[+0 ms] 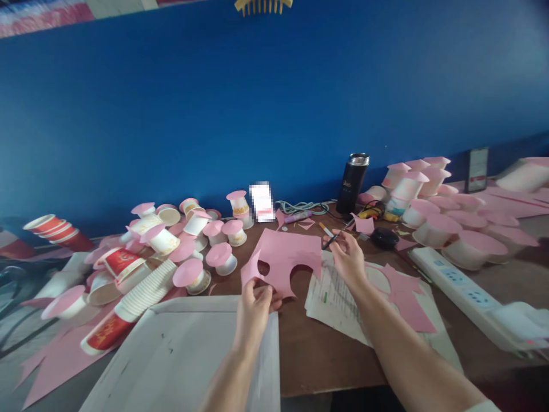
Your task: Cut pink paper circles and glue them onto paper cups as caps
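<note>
My left hand [256, 300] pinches the lower edge of a pink paper sheet [289, 249], which has rounded pieces cut out of it. The sheet is raised and bent at its left side. Just right of the sheet, my right hand [348, 256] grips a slim dark pen-like tool [337, 233]; its exact kind is hard to make out. Beneath my right forearm lie printed papers [332, 294] and a pink paper offcut [407, 300] with curved cuts. A white board or folder [184, 349] lies under my left forearm.
Paper cups with pink discs [221, 257] crowd the left, beside a stack of cups [146, 292]. More disc-topped cups [472, 246] stand right. A black bottle [352, 183], a phone [262, 201] and a round black case [384, 238] sit behind. A power strip [458, 286] lies right.
</note>
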Motion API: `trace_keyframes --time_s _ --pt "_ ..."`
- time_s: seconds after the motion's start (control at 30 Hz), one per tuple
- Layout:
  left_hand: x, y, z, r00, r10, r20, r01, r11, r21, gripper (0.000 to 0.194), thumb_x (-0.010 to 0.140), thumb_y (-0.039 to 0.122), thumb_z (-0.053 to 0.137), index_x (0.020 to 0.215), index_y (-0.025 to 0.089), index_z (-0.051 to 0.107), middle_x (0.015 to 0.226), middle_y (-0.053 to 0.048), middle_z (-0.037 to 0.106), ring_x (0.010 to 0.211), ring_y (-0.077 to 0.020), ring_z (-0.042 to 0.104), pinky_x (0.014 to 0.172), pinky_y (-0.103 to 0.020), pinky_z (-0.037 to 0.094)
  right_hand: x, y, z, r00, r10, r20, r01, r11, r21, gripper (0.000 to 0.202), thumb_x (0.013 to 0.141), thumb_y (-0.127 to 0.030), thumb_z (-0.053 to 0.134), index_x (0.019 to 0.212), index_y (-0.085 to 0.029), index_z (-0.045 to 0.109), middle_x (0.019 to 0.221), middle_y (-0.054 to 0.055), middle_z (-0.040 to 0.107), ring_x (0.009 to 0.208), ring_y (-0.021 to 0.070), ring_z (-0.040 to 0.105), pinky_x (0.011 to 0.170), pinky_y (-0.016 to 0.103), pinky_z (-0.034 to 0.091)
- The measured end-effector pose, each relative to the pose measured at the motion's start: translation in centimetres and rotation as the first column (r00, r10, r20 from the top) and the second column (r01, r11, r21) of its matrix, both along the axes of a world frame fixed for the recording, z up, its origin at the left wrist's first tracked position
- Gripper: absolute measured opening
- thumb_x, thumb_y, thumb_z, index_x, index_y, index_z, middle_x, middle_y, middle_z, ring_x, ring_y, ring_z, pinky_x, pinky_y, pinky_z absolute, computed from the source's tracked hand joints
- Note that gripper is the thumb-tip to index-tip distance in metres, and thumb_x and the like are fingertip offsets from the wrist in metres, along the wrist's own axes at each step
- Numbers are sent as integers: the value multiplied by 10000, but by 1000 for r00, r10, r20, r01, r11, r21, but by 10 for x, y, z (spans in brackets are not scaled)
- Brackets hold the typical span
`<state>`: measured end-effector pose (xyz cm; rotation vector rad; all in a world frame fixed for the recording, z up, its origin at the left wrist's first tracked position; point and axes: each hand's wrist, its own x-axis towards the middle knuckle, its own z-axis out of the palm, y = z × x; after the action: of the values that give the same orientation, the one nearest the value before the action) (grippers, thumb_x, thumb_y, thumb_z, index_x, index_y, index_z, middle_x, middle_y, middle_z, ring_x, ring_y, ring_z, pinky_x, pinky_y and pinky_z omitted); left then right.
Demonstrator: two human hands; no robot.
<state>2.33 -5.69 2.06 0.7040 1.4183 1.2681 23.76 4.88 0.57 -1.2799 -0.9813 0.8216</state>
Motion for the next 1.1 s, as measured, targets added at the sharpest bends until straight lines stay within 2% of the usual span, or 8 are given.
trace_keyframes --time_s 0.17,0.3,0.4,0.5,0.63,0.7,0.9,1.1 --pt "-12 -29 -3 961 -243 -135 235 969 -72 492 804 343 612 1222 135 460 967 -115 691 766 -204 703 666 -323 579 -4 -4 3 1000 9 -27 -7 999 52 489 702 -422 662 1107 -162 576 832 70 703 707 198 653 535 263 484" --pt "-19 -47 -7 828 -353 -436 336 935 -118 282 866 348 497 1063 166 585 939 -85 696 705 -174 675 600 -284 535 -8 -4 1 992 126 -4 -126 991 52 497 702 -430 660 1107 -150 589 810 65 687 703 198 645 564 281 500" --pt "-20 -48 -3 631 -178 -755 322 946 46 222 898 312 448 964 202 629 894 -61 692 727 -178 648 662 -310 517 -14 -3 -3 968 232 100 -238 970 50 480 730 -435 611 1111 -145 586 833 75 688 731 204 657 644 313 524" --pt "-20 -37 2 378 72 -923 378 898 225 232 892 200 439 1002 211 643 1002 -84 672 909 -223 618 788 -366 505 -19 -5 -5 935 288 207 -299 954 27 405 736 -377 597 1076 -157 610 792 56 679 726 201 649 687 321 518" --pt "-23 -17 4 46 177 -983 466 867 178 498 783 -2 430 1207 208 587 1332 -114 540 1193 -306 480 967 -490 422 -21 -8 -6 894 324 311 -340 941 -3 295 739 -313 584 999 -190 644 747 20 659 696 189 623 692 308 492" --pt "-23 -8 4 -46 151 -987 497 861 108 574 727 -50 426 1211 214 585 1373 -105 516 1267 -325 415 1016 -543 362 -20 -8 -7 879 326 347 -341 940 -19 281 749 -303 565 994 -193 646 736 13 653 688 186 615 690 304 482" --pt "-29 8 11 -106 0 -994 554 830 -59 380 732 -24 449 905 235 668 1007 -59 689 1067 -268 555 1061 -635 195 -15 -6 -9 869 312 383 -330 944 -20 319 759 -270 519 1044 -185 632 804 28 678 722 181 636 704 288 488" --pt "-39 13 -2 21 -80 -997 568 821 -55 237 788 67 468 906 193 630 986 -80 645 978 -234 589 879 -401 460 -13 -5 -11 865 290 410 -302 953 -35 357 771 -285 514 1085 -168 637 787 33 680 702 183 634 692 295 488"
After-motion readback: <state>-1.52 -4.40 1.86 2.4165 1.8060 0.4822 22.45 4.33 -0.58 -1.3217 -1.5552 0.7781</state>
